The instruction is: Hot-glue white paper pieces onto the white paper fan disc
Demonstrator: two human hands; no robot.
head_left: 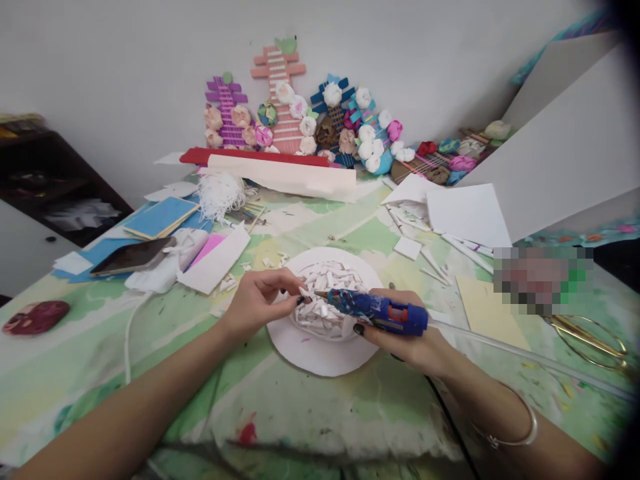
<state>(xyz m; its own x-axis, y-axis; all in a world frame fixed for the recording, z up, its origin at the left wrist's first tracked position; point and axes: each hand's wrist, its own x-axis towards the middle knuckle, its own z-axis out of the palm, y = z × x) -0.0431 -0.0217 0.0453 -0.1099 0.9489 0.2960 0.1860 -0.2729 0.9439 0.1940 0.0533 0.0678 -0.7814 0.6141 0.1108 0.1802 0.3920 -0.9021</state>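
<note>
A round white paper disc (pixel 320 353) lies on the green patterned tablecloth, covered with a mound of folded white paper petals (pixel 325 293). My right hand (pixel 405 340) grips a blue hot glue gun (pixel 375 309), its nozzle pointing left at the petals, with a clear glue stick (pixel 500 347) trailing out behind. My left hand (pixel 263 297) pinches a small white paper piece (pixel 303 292) at the mound's left edge, right by the nozzle tip.
Finished paper-flower crafts (pixel 300 120) lean on the back wall behind red and cream paper rolls (pixel 285 175). A phone (pixel 133 257) and blue cards (pixel 160 217) lie at left, white sheets (pixel 465 213) and gold scissors (pixel 590 340) at right. Paper scraps are scattered about.
</note>
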